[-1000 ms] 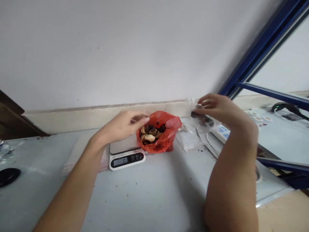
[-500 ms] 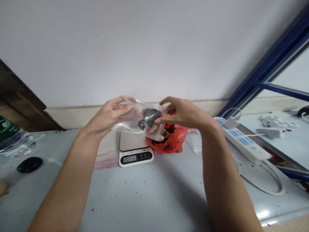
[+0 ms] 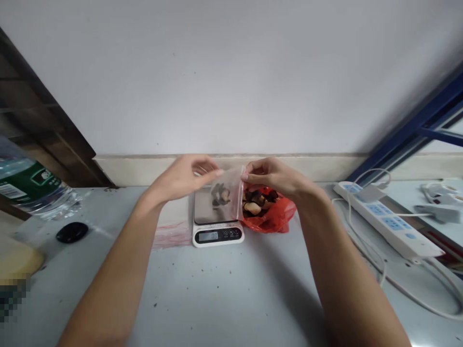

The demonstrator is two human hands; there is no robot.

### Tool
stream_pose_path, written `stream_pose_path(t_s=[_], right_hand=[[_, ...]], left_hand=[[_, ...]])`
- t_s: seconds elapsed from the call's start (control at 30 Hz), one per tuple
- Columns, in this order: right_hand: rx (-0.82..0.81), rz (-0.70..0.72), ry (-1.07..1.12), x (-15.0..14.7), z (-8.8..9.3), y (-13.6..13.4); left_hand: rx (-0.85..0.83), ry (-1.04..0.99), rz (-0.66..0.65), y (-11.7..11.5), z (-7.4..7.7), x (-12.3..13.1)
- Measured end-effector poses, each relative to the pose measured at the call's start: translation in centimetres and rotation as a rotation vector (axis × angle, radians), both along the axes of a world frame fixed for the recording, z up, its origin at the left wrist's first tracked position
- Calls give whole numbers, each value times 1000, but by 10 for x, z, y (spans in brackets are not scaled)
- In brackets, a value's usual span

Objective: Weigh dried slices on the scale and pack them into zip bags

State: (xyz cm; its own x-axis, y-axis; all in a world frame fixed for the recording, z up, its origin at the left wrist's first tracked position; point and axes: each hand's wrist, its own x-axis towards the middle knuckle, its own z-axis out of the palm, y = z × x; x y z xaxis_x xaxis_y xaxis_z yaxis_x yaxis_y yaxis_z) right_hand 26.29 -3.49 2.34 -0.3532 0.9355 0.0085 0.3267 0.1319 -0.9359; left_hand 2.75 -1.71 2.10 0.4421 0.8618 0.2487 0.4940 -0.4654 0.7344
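Observation:
Between my hands, a small clear zip bag (image 3: 235, 201) with dark and pale dried pieces, apparently mushroom, is held tilted above the scale. Its pinkish zip edge faces right. My right hand (image 3: 269, 174) pinches the bag's top corner at that edge. On the other side, the thumb and fingers of my left hand (image 3: 190, 177) close on the bag's left end; the fingertips are partly hidden. Below is a white digital kitchen scale (image 3: 218, 236) with a lit display. A red plastic bag (image 3: 280, 222) of dried mushroom pieces sits open beside it, under my right hand.
Flat zip bags (image 3: 171, 236) lie left of the scale. At far left are a large water bottle (image 3: 31, 185), a black round lid (image 3: 72, 232) and a yellowish object (image 3: 18, 260). A power strip (image 3: 390, 221) with cables lies right. The wall (image 3: 231, 86) stands behind.
The bag has turned so its zip edge faces right, and hangs lower over the scale. My hands have shifted their hold on it. The display reading has changed, and the view has swung left.

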Motion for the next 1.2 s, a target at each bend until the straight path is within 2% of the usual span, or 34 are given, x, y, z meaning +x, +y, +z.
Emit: stream_pose_path(t_s=[0.03,0.1,0.5,0.83,1.0,1.2], right_hand=[[9,-9,3,-3,-1,1],[27,-8,-1,-8,-1,1],[-28,59,56,-15,3,-6],[-35,18,138,-18,1,-7],[-66,-10,63,-21,7,-13],[-27,-176,-51,-34,8,-18]], left_hand=[[-69,49,-129,-4,2,4],[-151,78,-229,-10,4,11],[-304,-74,-374,-2,-3,8],[-380,-240,-352,2,-9,9],[-344,-225,-253,0,-12,14],[-215,-109,-112,-8,-12,24]])
